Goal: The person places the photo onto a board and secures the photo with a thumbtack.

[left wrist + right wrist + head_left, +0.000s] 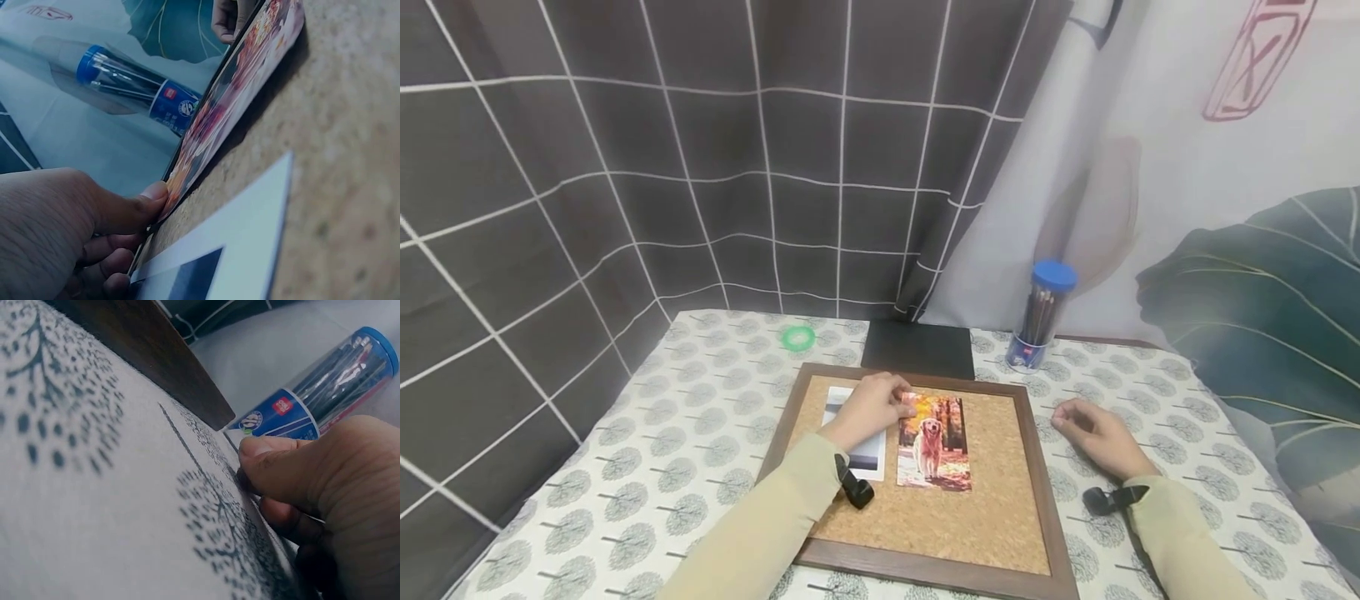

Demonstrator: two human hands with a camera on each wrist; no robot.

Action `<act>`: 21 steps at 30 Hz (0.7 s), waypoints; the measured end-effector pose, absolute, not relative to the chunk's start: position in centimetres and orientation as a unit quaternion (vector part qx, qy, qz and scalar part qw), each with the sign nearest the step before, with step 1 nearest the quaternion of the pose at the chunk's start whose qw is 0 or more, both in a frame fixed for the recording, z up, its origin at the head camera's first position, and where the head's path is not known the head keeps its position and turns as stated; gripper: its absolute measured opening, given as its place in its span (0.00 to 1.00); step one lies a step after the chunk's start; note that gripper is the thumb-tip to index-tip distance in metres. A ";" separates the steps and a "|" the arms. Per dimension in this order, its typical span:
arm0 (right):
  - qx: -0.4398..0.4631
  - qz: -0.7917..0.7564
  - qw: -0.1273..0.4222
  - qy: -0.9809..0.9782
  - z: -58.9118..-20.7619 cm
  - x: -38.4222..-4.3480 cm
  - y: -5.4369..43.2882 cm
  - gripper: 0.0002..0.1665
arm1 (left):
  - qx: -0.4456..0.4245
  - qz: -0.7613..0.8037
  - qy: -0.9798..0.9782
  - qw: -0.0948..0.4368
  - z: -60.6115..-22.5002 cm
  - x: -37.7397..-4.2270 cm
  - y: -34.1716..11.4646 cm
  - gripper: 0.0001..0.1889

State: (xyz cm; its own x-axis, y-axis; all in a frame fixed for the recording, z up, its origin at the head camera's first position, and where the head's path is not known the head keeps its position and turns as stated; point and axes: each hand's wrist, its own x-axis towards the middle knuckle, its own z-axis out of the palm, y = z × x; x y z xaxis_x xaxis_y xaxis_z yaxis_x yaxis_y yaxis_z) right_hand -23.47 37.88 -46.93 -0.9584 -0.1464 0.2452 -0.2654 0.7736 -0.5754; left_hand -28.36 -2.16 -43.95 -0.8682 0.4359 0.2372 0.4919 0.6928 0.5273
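Note:
My left hand [867,410] is over the upper part of a framed cork board [1000,467]. It pinches the top left corner of a photo of a golden dog [930,446] among autumn trees, thumb [153,190] on the printed face. In the left wrist view the photo's near long edge stands a little off the cork, with a shadow under it. A white-bordered photo [871,467] lies on the board to the left, partly hidden by my left hand and wrist. My right hand [1101,435] rests on the tablecloth right of the board, fingers loosely curled.
Behind the board lies a flat black item [917,348]. A clear tube of pencils with a blue lid [1040,317] stands at the back right. A green ring [798,337] lies at the back left. Dark grid-patterned curtain [805,208] hangs behind the table.

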 end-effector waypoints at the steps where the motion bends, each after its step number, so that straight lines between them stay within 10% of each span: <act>1: 0.109 0.323 0.089 -0.936 -46.8 -23.3 38.0 0.08 | -0.256 -0.294 -0.920 0.046 -44.0 -28.3 -2.1 0.19; 21: 0.162 0.373 0.045 -0.913 -42.4 -24.6 33.3 0.08 | -0.267 -0.231 -0.935 0.035 -43.5 -27.5 -2.1 0.27</act>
